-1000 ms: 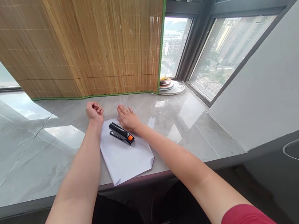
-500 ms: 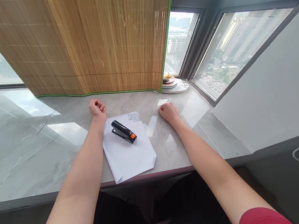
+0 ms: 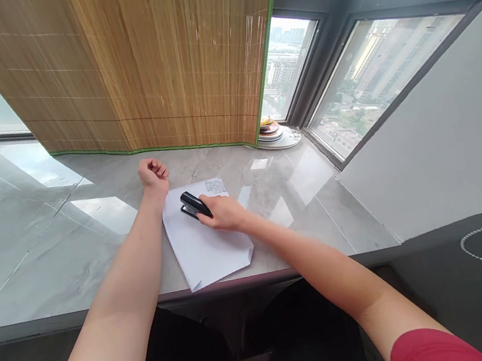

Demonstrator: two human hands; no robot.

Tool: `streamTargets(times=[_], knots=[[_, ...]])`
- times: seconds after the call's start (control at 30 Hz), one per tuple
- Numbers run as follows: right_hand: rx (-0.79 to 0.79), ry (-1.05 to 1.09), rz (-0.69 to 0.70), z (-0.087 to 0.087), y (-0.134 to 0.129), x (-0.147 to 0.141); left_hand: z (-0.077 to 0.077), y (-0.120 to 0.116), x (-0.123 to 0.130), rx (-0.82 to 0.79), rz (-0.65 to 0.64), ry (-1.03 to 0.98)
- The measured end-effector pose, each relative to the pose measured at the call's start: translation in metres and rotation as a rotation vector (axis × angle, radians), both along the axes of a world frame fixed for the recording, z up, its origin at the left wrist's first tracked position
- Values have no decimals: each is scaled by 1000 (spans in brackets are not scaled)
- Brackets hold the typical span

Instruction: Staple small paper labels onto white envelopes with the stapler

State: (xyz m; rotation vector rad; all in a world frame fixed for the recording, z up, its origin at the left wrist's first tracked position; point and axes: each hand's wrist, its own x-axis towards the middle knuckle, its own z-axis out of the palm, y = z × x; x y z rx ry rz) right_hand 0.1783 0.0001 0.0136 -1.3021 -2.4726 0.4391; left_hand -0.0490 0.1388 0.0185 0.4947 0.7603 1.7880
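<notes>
A black stapler (image 3: 193,201) lies on white paper (image 3: 215,255) whose lower corners are folded and whose top right bears a small printed patch. My right hand (image 3: 222,211) grips the stapler's near end between thumb and fingers, covering its orange part. Just beyond the paper's upper left corner, my left hand (image 3: 154,175) rests on the counter with its fingers curled in and nothing visible in them.
The grey marble counter (image 3: 114,268) ends at a front edge close to my body. A bamboo blind (image 3: 155,67) hangs along its back. Stacked plates (image 3: 277,135) stand in the window corner. At right are a white wall (image 3: 432,149) and a looped cord (image 3: 474,232).
My right hand has moved left from the bare counter onto the stapler and closed around its near end. My left hand stays in place, still curled.
</notes>
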Motion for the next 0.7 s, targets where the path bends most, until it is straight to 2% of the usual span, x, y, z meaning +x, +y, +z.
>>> streamTargets(times=[0.13,0.2,0.27,0.33,0.43,0.47,0.53,0.6,0.7], knots=[[-5,2,-71,1,1,41,3,-1,0,-3,-49,-48],[-13,24,-106,-2,3,70,5,-5,9,25,-96,-19],[-13,72,-136,-6,6,97,5,-12,26,59,-197,73],[3,127,-193,-10,12,120,1,-21,50,95,-376,270],[30,172,-280,-14,19,140,-11,-35,86,204,-667,767],[33,172,-277,-15,20,144,-16,-38,95,277,-704,941],[26,168,-224,-14,22,147,-24,-41,107,424,-673,1246],[16,177,-150,-13,24,150,-30,-40,109,536,-599,1464],[29,253,-43,-12,26,155,-32,-36,100,596,-587,1611]])
